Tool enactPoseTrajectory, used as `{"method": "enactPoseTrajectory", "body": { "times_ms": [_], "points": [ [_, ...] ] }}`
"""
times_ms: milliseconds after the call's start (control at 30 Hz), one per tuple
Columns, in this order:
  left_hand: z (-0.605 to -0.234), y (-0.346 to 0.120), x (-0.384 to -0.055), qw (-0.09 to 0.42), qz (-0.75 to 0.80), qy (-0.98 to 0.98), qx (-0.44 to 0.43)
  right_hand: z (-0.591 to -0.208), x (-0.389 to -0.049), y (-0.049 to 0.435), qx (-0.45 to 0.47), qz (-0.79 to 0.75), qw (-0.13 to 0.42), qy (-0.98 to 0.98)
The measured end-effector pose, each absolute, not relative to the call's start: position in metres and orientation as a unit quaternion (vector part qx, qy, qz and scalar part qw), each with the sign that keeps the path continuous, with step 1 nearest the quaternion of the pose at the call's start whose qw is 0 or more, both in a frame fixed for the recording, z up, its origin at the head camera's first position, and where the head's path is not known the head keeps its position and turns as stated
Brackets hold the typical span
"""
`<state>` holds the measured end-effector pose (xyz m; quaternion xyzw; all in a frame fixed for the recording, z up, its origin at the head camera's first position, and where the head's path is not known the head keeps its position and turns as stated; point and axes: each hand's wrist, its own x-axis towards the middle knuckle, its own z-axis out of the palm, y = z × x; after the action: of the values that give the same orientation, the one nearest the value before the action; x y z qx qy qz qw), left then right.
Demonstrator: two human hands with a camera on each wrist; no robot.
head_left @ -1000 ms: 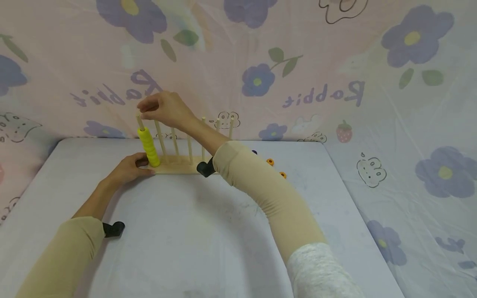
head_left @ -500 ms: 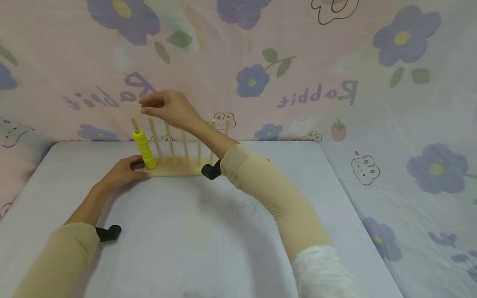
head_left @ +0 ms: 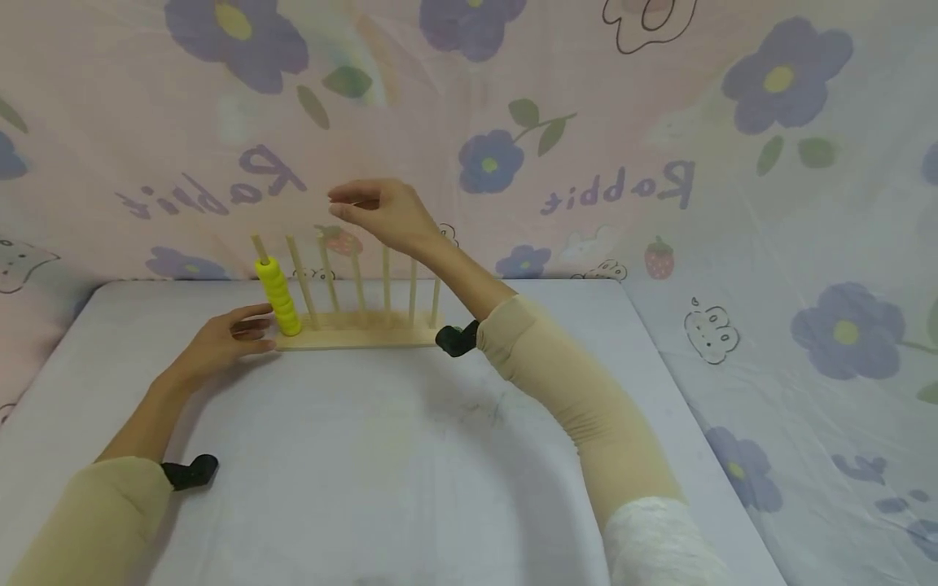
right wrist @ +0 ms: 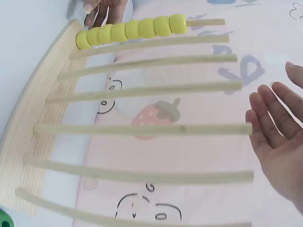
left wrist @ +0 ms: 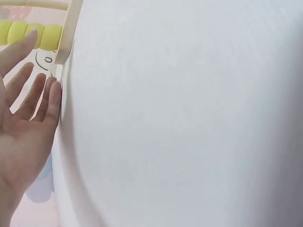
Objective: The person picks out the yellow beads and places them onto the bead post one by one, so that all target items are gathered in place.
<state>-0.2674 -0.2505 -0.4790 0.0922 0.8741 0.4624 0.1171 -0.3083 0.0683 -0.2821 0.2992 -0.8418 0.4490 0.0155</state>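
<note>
A wooden peg rack with a flat base [head_left: 366, 336] and several upright pegs stands at the back of the table. Its leftmost peg carries a stack of yellow beads [head_left: 277, 295], with the bare peg tip showing above. My left hand [head_left: 216, 342] is beside the rack's left end, fingers apart and loosely extended; in the left wrist view its palm [left wrist: 23, 142] holds nothing. Above the middle pegs hovers my right hand [head_left: 392, 213], fingers relaxed. The right wrist view shows those fingers [right wrist: 279, 113] holding nothing, just past the peg tips.
A green bead [right wrist: 5, 220] shows at the corner of the right wrist view, near the rack's right end. Behind the table [head_left: 352, 456] hangs a flowered cloth [head_left: 410, 106]. Black mounts [head_left: 456, 339] jut from both cuffs.
My right hand has left the tip of the beaded peg and moved right, over the middle pegs. The left hand's fingers have loosened at the base. The orange beads are now hidden behind my right arm.
</note>
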Motion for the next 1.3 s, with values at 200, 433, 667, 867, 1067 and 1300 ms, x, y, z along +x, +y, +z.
{"method": "enactPoseTrajectory", "body": {
  "times_ms": [200,433,667,867,1067,1300],
  "points": [
    [-0.469,-0.261,-0.263,0.09,0.447,0.884,0.098,-0.283,-0.306,0.094,0.293,0.466,0.018,-0.835],
    [-0.468,-0.264,-0.256,0.06,0.378,0.916,0.116,-0.293,-0.306,0.125,0.31,0.434,0.042,-0.845],
    [-0.469,-0.262,-0.251,0.015,0.292,0.945,0.145,-0.306,-0.299,0.157,0.308,0.421,0.065,-0.851],
    [-0.47,-0.263,-0.241,-0.004,0.253,0.957,0.142,-0.319,-0.289,0.185,0.277,0.407,0.071,-0.867],
    [-0.471,-0.264,-0.228,-0.045,0.202,0.969,0.139,-0.333,-0.28,0.213,0.244,0.389,0.07,-0.886],
    [-0.472,-0.268,-0.219,-0.038,0.164,0.976,0.139,-0.347,-0.266,0.247,0.215,0.328,0.053,-0.918]
  ]
}}
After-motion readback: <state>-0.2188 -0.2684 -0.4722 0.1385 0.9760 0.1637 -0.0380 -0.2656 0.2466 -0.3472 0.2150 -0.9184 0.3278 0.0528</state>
